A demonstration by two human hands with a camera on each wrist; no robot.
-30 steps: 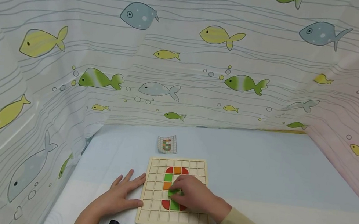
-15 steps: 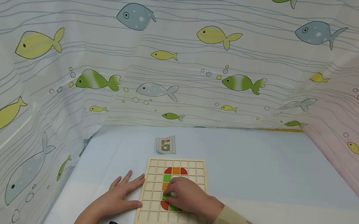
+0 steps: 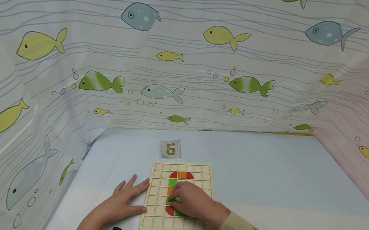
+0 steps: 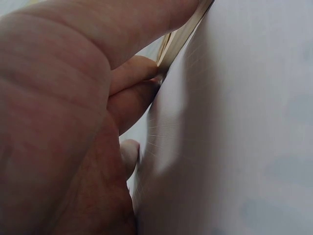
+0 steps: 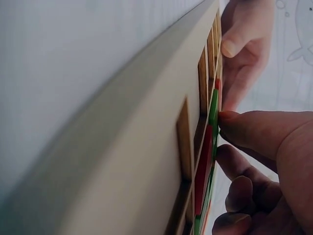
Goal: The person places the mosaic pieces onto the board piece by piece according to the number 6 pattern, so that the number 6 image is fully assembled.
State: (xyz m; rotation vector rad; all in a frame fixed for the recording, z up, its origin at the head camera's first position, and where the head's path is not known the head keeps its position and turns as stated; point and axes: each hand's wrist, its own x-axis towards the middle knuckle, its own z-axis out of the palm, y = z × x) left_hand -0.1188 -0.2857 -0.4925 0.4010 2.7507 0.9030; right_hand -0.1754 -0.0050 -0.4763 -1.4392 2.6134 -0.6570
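Note:
A wooden grid board (image 3: 155, 223) lies on the table with coloured tiles in its cells. Over the board's middle, my right hand (image 3: 192, 199) pinches a green tile (image 3: 169, 202) at the left column of the pattern, below an orange tile (image 3: 170, 191). Part of that tile is hidden by the fingers. In the right wrist view the thumb (image 5: 244, 128) is down at the tiles. My left hand (image 3: 123, 201) lies with spread fingers, fingertips and thumb touching the board's left edge. A red tile (image 3: 169, 211) and another green tile (image 3: 179, 213) sit in the lower row.
Behind the board lies a small paper card (image 3: 171, 149) printed with a gridded coloured pattern. A pale cloth covers the table (image 3: 267, 170). Fish-print curtains (image 3: 189, 73) stand around the back and sides.
My right hand has shifted slightly left and brought the green tile into the left column below the orange one. Over the last half second it barely moves. The left hand stays put.

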